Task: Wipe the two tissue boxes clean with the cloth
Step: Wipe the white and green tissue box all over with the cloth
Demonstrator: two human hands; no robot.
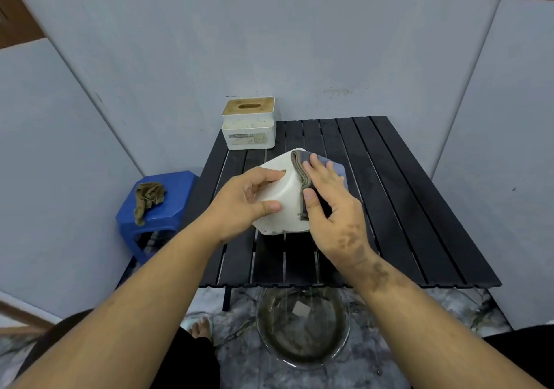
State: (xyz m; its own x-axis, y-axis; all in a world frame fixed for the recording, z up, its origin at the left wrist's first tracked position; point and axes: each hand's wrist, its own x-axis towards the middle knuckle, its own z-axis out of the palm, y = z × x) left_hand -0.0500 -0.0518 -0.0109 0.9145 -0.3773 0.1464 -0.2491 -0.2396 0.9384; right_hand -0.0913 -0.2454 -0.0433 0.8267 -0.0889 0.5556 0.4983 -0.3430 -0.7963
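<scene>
Down at 6 o'clock a clear glass basin [302,328] of murky water sits on the floor, just under the near edge of the black slatted table [419,209]. Above the table's middle, the left hand [248,200] grips a white tissue box [278,197] tipped on its side, thumb curled over the near face and fingers wrapped round the far side. At its 3 o'clock, the right hand [326,191] presses a folded grey cloth [302,179] flat against the box, fingers straight and slightly spread. That face likely gets rubbed next, along the box's long axis running 6 to 12. At 12 o'clock stands the second tissue box [248,125], wooden-lidded and visibly spotted. A brown rag [148,200] lies on a blue stool [168,197] at 9 o'clock
</scene>
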